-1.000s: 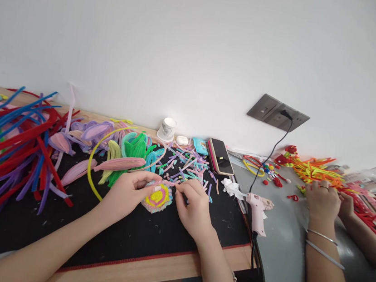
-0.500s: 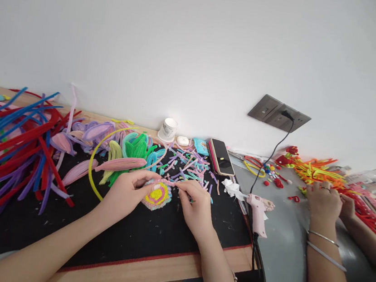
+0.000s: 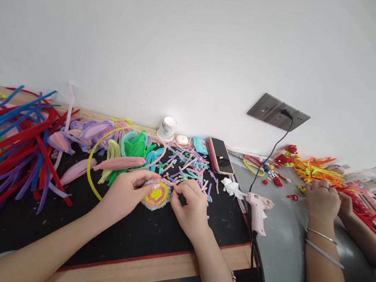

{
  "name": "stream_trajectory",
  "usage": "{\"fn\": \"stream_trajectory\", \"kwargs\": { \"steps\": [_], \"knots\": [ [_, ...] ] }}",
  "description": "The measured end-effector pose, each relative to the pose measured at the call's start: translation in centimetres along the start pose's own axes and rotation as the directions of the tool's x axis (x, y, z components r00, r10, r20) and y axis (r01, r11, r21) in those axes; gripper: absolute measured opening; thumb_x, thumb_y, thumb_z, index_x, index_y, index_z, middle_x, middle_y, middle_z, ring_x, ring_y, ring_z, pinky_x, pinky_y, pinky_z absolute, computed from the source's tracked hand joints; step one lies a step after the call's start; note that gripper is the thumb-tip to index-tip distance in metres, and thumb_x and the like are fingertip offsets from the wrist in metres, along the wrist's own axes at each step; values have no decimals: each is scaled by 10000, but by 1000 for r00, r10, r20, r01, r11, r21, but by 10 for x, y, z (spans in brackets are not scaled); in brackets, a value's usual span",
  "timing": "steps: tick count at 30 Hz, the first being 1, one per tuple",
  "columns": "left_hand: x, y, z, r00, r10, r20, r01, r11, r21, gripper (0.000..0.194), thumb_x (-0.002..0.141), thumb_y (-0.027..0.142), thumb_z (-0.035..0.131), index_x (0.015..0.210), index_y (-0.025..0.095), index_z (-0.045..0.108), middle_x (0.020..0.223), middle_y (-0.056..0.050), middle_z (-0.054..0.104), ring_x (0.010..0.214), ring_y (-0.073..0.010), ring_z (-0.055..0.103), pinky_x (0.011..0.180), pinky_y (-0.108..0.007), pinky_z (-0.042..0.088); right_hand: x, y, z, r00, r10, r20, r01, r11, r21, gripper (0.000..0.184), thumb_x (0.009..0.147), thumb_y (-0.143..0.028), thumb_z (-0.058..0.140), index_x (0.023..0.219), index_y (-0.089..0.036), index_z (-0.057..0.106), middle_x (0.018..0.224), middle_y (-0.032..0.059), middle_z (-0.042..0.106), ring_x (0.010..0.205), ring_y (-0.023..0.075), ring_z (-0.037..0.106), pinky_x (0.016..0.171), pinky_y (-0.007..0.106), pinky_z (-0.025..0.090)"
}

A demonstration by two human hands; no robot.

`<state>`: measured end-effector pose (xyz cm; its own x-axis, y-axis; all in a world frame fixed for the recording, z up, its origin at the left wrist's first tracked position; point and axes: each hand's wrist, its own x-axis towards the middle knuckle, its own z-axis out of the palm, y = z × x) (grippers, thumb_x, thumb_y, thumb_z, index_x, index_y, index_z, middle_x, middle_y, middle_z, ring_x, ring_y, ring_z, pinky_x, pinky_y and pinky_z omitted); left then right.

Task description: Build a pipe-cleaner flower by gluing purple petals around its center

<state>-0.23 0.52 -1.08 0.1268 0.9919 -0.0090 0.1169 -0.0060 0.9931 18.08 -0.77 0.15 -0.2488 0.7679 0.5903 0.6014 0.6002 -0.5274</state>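
Observation:
Between my hands is a round pipe-cleaner disc [image 3: 156,195], with a yellow middle, a pink ring and a pale mixed-colour rim. My left hand [image 3: 131,189] grips its left side, thumb on top. The fingers of my right hand [image 3: 190,201] are pinched at the disc's upper right edge, where a pink pipe-cleaner strand [image 3: 167,183] runs along the rim. The strand's tip is hidden by my fingers. Just behind my left hand lie a pink pipe-cleaner petal [image 3: 120,163] and bundles of green pipe cleaners [image 3: 135,146]. Short cut pieces [image 3: 188,166] are scattered beyond the disc.
Long red, blue and purple pipe cleaners [image 3: 18,152] heap up at the left. A phone [image 3: 221,156], a paper cup [image 3: 167,128] and a pink glue gun [image 3: 257,212] with its cord stand around. At the right, another person's hands [image 3: 322,201] work among orange and red pipe cleaners.
My right hand has moved slightly left, closer to the disc, and its fingers are now at the rim. My left hand keeps its hold. The whole view has shifted a little.

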Motion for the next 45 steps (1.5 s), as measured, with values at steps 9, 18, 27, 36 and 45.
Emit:
{"fn": "stream_trajectory", "kwargs": {
  "steps": [9, 18, 27, 36, 45],
  "knots": [
    [2, 6, -1, 1000, -9, -22, 8, 1000, -7, 266, 706, 353, 678, 886, 157, 685, 829, -48, 741, 778, -234, 693, 692, -317, 545, 5, 3, -17, 991, 75, 114, -89, 989, 118, 287, 840, -85, 479, 1036, -197, 655, 1001, 82, 670, 927, 181, 620, 781, 314, 507],
    [1, 5, -1, 999, -35, -20, 34, 998, -49, 275, 707, 348, 684, 905, 157, 680, 879, -56, 748, 817, -235, 696, 734, -322, 554, 4, 1, -16, 991, -5, 135, -2, 999, 52, 257, 843, -116, 492, 1002, -183, 682, 965, 92, 655, 923, 195, 606, 811, 344, 507],
    [1, 13, -1, 996, -74, -54, 71, 995, -64, 310, 663, 366, 706, 875, 140, 684, 884, -74, 748, 794, -239, 696, 720, -332, 563, 4, 0, -13, 986, -46, 158, 42, 999, 27, 237, 854, -116, 479, 985, -183, 665, 939, 93, 636, 889, 188, 600, 785, 336, 515],
    [2, 8, -1, 996, -67, -63, 63, 996, -58, 330, 657, 400, 713, 871, 149, 691, 856, -69, 748, 793, -245, 699, 725, -339, 563, 3, 0, -11, 986, -31, 165, 22, 998, 54, 223, 839, -113, 489, 955, -191, 663, 940, 88, 637, 892, 187, 603, 784, 330, 513],
    [3, -2, -1, 989, 12, -150, -27, 994, -102, 238, 721, 351, 684, 877, 176, 645, 909, -74, 722, 854, -232, 687, 735, -310, 554, 0, -1, 7, 955, 206, 214, -238, 962, 133, 399, 769, -189, 594, 1166, -189, 557, 799, 12, 621, 608, 115, 564, 553, 226, 475]
  ]
}}
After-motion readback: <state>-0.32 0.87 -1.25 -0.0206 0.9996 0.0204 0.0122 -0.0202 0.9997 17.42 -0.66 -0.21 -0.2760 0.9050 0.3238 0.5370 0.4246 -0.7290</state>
